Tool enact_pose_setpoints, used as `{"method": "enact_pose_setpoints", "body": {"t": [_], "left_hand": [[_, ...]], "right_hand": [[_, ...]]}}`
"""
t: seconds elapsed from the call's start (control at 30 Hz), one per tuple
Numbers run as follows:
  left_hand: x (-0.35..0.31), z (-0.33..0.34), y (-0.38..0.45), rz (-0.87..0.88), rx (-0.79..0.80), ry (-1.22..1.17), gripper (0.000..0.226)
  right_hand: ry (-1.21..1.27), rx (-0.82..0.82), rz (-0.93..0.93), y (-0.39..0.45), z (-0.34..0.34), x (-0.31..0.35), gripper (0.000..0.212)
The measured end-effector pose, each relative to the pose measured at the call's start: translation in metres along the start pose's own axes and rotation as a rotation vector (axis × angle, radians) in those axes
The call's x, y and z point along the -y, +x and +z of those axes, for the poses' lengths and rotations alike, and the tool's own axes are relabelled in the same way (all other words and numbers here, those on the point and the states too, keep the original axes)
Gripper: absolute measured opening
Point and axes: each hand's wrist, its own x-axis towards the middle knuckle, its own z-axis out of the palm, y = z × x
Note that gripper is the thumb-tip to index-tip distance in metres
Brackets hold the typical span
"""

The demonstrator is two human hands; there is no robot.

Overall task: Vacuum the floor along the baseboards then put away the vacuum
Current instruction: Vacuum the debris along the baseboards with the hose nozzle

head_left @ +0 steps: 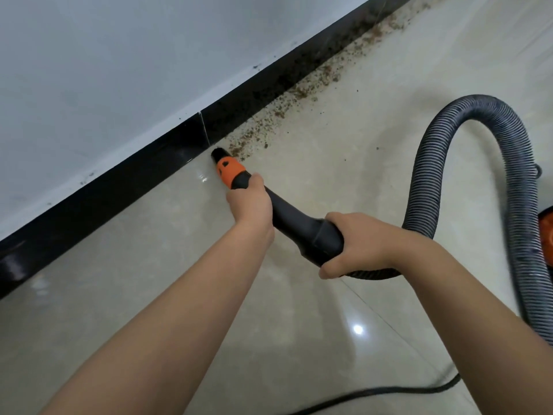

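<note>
Gripping the black wand (287, 218) with both hands, I have my left hand (250, 202) wrapped just behind the orange nozzle (228, 169) and my right hand (356, 245) closed where the ribbed hose (431, 175) joins it. That nozzle touches the floor against the black baseboard (119, 181). Behind the nozzle the tiles look clean; beyond it a long trail of brown debris (299, 94) hugs the baseboard, so most vacuuming and stowing remain, I judge

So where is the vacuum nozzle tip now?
The nozzle tip touches the floor at the black baseboard, centre-left, just before the brown debris.
</note>
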Motion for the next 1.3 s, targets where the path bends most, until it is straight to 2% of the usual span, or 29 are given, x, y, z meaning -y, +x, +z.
{"method": "enact_pose_setpoints", "body": {"t": [0.2, 0.53, 0.63, 0.83, 1.1, 1.3], "left_hand": [[-0.003, 0.006, -0.019, -0.084, 0.059, 0.011, 0.047], [0.001, 0.025, -0.053, -0.133, 0.113, 0.188, 0.04], [-0.003, 0.03, -0.059, -0.11, 0.096, 0.275, 0.041], [-0.006, 0.037, -0.046, -0.031, 0.05, 0.353, 0.039], [-0.008, 0.036, -0.035, -0.019, 0.043, 0.29, 0.037], [-0.01, 0.02, -0.019, -0.01, -0.026, 0.267, 0.042]], "right_hand": [[-0.071, 0.141, 0.004, -0.01, -0.031, -0.001, 0.033], [-0.127, 0.261, 0.003, -0.024, -0.058, -0.023, 0.041], [-0.106, 0.25, -0.007, -0.022, -0.062, -0.026, 0.047], [-0.051, 0.193, -0.032, -0.008, -0.048, -0.024, 0.039], [-0.019, 0.143, -0.054, 0.002, -0.04, -0.025, 0.034], [-0.042, 0.069, -0.103, 0.011, -0.024, -0.011, 0.037]]}}
